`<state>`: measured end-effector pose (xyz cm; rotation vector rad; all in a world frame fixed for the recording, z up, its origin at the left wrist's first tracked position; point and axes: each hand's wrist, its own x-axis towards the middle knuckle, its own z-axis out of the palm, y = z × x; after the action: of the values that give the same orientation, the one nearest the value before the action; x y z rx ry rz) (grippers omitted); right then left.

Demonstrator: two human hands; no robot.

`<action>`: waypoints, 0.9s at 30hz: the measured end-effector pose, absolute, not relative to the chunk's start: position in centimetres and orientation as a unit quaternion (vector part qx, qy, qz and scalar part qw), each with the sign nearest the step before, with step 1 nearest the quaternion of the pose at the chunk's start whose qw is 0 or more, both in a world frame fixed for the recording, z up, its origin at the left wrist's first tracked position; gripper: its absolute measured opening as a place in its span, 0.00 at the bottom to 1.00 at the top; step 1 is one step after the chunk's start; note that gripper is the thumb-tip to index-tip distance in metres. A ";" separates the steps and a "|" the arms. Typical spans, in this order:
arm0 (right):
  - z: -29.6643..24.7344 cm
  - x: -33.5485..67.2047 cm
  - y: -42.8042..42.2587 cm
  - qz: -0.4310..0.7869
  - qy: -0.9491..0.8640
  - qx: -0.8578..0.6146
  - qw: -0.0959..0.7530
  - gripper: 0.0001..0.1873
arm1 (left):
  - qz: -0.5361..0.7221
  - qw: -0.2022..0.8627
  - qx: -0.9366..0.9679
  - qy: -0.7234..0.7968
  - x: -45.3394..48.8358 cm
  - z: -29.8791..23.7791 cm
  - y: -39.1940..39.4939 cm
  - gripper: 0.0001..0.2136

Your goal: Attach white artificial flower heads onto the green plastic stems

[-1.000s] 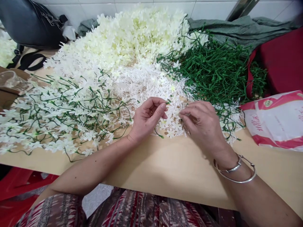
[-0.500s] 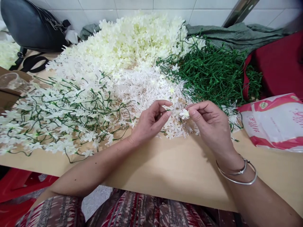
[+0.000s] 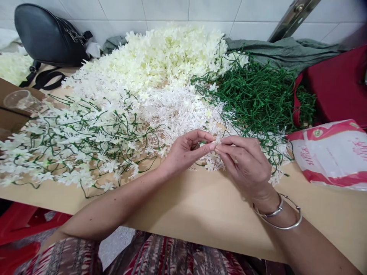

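Observation:
My left hand [image 3: 187, 151] is closed in a pinch on a green plastic stem [image 3: 203, 144], of which only a short bit shows between thumb and forefinger. Fingertip to fingertip with it, my right hand [image 3: 248, 160] is closed on a small white artificial flower [image 3: 217, 140], now mostly covered by the fingers. Whether flower and stem are joined I cannot tell. Under and behind the hands spreads a heap of thin white flower pieces [image 3: 172, 110]. To the left lie white flowers on green stems [image 3: 94, 141]. A tangle of bare green stems [image 3: 258, 93] is at the right.
Cream-white petals [image 3: 172, 53] are piled at the back against the tiled wall. A black bag [image 3: 51, 36] and a clear plastic cup [image 3: 21, 100] stand at the left. On the right are a red bag [image 3: 341, 84] and a pink-and-white plastic packet [image 3: 329, 152].
My right hand has moved left with the white flower, bringing it to my left fingertips. The gap between the hands has closed. The whole view has shifted slightly.

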<state>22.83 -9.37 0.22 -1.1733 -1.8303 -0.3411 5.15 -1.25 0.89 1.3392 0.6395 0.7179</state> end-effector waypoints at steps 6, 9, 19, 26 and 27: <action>0.4 22.7 -9.5 -0.045 -0.712 -0.508 0.482 0.14 | 0.328 0.659 0.611 0.292 5.0 0.8 -1.2 0.16; 0.5 22.9 -9.3 0.001 -0.717 -0.505 0.481 0.10 | 0.330 0.647 0.623 0.290 4.9 0.7 -1.0 0.15; 0.5 23.5 -9.1 0.160 -0.681 -0.507 0.503 0.07 | 0.314 0.611 0.665 0.293 4.5 0.9 -0.9 0.16; -0.1 23.3 -9.0 0.245 -0.583 -0.515 0.579 0.05 | 0.320 0.626 0.657 0.272 4.6 0.9 -0.8 0.14; -0.1 23.2 -9.0 0.262 -0.557 -0.522 0.590 0.06 | 0.313 0.625 0.661 0.272 4.6 0.9 -0.8 0.14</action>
<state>23.17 -8.95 -0.09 -1.2152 -1.2978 0.6108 4.61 -0.81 0.91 1.5161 0.6245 0.7187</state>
